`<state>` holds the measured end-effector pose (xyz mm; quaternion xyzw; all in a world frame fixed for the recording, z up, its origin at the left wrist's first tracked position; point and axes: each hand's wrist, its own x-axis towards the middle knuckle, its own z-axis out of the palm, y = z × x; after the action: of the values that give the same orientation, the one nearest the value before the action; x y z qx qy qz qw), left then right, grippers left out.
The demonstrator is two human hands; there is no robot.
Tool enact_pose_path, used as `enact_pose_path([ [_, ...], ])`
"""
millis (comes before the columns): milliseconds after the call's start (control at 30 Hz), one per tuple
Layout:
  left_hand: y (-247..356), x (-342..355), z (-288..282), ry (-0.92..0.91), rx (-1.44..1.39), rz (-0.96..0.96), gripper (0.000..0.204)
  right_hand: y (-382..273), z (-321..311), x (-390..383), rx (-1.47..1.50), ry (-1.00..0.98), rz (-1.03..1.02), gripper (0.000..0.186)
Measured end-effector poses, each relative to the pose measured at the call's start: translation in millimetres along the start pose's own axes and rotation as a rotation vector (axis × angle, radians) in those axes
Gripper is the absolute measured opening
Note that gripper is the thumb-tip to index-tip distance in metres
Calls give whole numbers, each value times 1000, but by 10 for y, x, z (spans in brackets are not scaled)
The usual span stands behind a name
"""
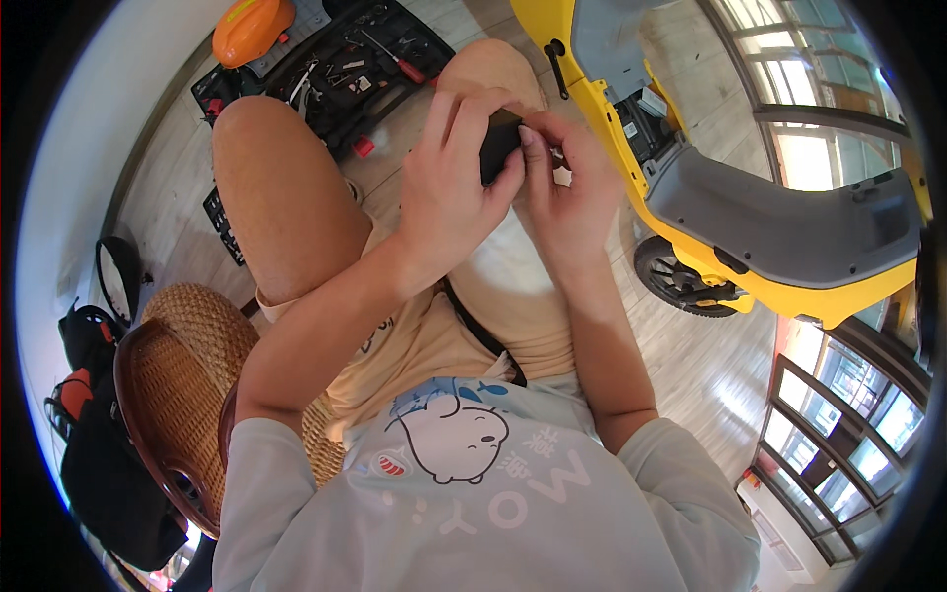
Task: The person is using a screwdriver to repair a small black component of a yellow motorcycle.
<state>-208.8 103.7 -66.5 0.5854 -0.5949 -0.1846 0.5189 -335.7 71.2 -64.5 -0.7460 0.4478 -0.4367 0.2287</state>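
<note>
Above my right knee, both hands hold a small black box-like part (499, 148); its exact kind I cannot make out. My left hand (454, 168) wraps it from the left, the thumb along its lower edge. From the other side, my right hand (572, 178) closes on it, its thumb pressed to the black face. Something small and shiny shows by the right fingers, too small to name. Beyond my knees lies an open black tool case (345, 84) with a red-handled screwdriver (406, 69) and several metal tools in it.
At the right stands a yellow and grey electric scooter (789, 222) with an open compartment (646, 123) and a black wheel (681, 276). An orange helmet (252, 32) rests at the far left. Beneath me is a wicker chair (178, 395); a round mirror (118, 281) is near the wall.
</note>
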Motion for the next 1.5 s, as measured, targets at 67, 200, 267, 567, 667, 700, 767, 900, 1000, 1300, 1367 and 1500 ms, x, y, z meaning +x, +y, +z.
enact_pose_path([
  [67,-10,-3,-6,-1,1,3,43,7,25,-8,-63,25,-11,15],
  [200,-20,-7,-22,-20,64,31,44,-5,56,-15,-26,33,57,13],
  [267,-18,3,-10,-17,53,34,43,-8,56,-14,-101,18,75,15],
  [567,-116,116,-95,-22,-68,-56,29,-49,-262,65,457,-105,588,15],
  [667,-208,175,-174,-113,-76,-115,23,-98,-360,81,698,-232,835,11],
  [700,-231,188,-198,-129,-52,-114,23,-109,-361,78,765,-266,841,10],
  [767,-260,203,-236,-148,-23,-116,23,-107,-298,57,690,-206,723,10],
  [900,-267,215,-244,-225,-49,-54,25,38,-71,44,223,-195,329,9],
  [1000,-256,215,-216,-243,-42,-42,25,154,-1,9,283,-106,258,9],
  [1300,-282,228,-159,-233,-33,-16,23,221,66,-5,159,-9,125,10],
  [1367,-285,228,-153,-234,-37,-23,23,221,68,4,154,-15,95,10],
  [1500,-283,228,-138,-230,-17,-21,24,207,40,8,114,-19,76,9],
])
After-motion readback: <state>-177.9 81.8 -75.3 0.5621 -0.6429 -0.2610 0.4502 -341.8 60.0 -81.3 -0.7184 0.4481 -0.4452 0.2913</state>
